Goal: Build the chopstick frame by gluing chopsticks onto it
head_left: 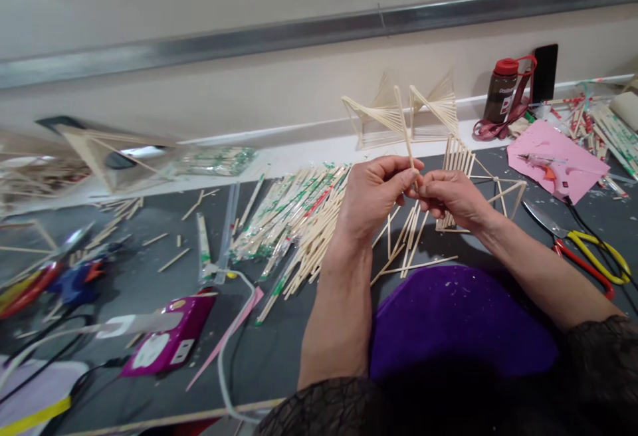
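Pinched between the fingers of my left hand is a thin wooden stick, standing nearly upright above the table. My right hand meets its lower end, fingers closed on it beside my left fingertips. Behind and below my right hand stands a frame of glued sticks. Loose sticks lie under my hands. A large pile of sticks, some in green-printed wrappers, is left of my left wrist. Two twisted stick structures stand against the wall.
On the right are scissors with red and yellow handles and a glue gun on pink paper. A bottle and phone stand behind. A magenta power box, cables and a blue glue gun lie left.
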A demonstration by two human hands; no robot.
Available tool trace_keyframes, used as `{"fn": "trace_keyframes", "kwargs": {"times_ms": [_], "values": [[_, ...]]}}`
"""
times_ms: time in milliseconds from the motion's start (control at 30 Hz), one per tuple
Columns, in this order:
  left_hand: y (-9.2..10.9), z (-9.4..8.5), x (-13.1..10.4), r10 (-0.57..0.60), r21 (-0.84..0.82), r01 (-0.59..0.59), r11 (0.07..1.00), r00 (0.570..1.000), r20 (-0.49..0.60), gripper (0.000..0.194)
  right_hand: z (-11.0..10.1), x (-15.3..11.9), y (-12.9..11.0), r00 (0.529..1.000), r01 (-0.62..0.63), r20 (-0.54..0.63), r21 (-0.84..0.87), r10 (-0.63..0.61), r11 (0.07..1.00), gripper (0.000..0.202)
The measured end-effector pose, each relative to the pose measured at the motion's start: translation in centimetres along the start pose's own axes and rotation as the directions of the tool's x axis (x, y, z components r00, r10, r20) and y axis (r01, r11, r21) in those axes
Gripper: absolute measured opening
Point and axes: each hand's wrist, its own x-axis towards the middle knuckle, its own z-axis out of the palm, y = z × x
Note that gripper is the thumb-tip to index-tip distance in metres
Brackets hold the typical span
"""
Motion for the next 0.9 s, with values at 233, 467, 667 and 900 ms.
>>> {"fn": "trace_keyframes", "kwargs": {"times_ms": [233,467,667,900], "values": [[-0.2,-0.3,0.4,-0.070,-0.125,0.068,0.990,0.998,-0.009,0.015,0.2,0.0,0.1,0.995,0.046,-0.083,-0.029,-0.049,0.999,0.011],[-0.7,0.5,0.4,0.001,-0.053,-0.007,0.999,0.994,-0.109,0.020,0.1,0.2,0.4,0.982,0.153,-0.104,-0.069,-0.160,0.986,0.020],[-1.3,1.0,0.4,0.023,0.021,-0.021,1.000,0.994,-0.105,0.020,0.0,0.0,0.5,0.855,0.348,-0.093,-0.627,-0.510,0.697,0.021],[-1.2,0.9,0.4,-0.007,-0.016,0.006,1.000,0.997,-0.072,0.022,0.0,-0.3,0.0,0.852,0.368,-0.047,-0.653,-0.521,0.661,0.022]]}}
